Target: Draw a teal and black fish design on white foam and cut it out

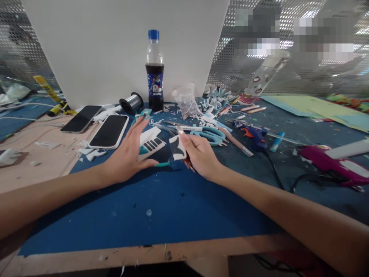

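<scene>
My left hand (128, 156) is open, its fingers stretched upward and its thumb held apart. Just beside it, partly hidden by the fingers, lies a flat white piece with black bars (155, 144) and a teal patch. Between the thumb and fingers of my right hand (200, 156) is a small flat white-and-black piece (178, 147), held upright above the blue mat (161, 207). Light-blue-handled scissors (211, 135) lie behind my right hand, with a white pen-like stick (191, 128) next to them.
A Pepsi bottle (155, 82) stands at the back near a wire spool (132, 102) and a clear plastic bag (187, 100). Two phones (109, 131) lie on the left. Rightward are a blue glue gun (258, 137) and a magenta glue gun (331, 163), both with cords, and paper scraps (216, 102).
</scene>
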Tool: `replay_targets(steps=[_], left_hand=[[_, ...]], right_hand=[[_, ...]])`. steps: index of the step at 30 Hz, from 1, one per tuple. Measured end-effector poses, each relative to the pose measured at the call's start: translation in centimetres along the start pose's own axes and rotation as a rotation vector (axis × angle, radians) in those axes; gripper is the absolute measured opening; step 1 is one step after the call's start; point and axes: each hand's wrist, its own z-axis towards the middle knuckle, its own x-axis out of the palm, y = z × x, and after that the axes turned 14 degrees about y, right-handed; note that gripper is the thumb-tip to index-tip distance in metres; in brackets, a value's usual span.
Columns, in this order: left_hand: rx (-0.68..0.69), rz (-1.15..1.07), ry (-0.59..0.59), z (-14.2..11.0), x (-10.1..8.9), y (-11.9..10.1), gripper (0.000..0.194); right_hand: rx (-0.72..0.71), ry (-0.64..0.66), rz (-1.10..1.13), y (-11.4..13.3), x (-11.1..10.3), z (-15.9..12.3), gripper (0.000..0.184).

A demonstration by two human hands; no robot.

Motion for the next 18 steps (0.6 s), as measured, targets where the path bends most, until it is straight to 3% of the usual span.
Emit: replay_targets(steps=[3,7,10,14,18], left_hand=[[0.009,0.019,0.027,0.0,-0.2,-0.4,0.104],[-0.107,0.031,0.042,-0.3,0.8,0.5,0.115],[-0.182,0.013,0.028,-0.6,1.8,1.6,0.107],[-0.201,-0.039,-0.017,-0.5,2.1,2.2,0.097],[-0.201,-0.103,-0.084,-0.5,1.3,1.5,0.095]], right_hand=[[0.015,0.106,-0.193,0.1,-0.1,0.1,0.054],[0.008,0.094,-0.343,0.3,-0.4,0.1,0.05],[0.012,0.077,-0.43,0.2,-0.7,0.4,0.049],[0.057,-0.041,-0.534,-0.1,-1.9,1.0,0.05],[0.177,-0.206,-0.668,-0.8,-4.3,1.8,0.049]])
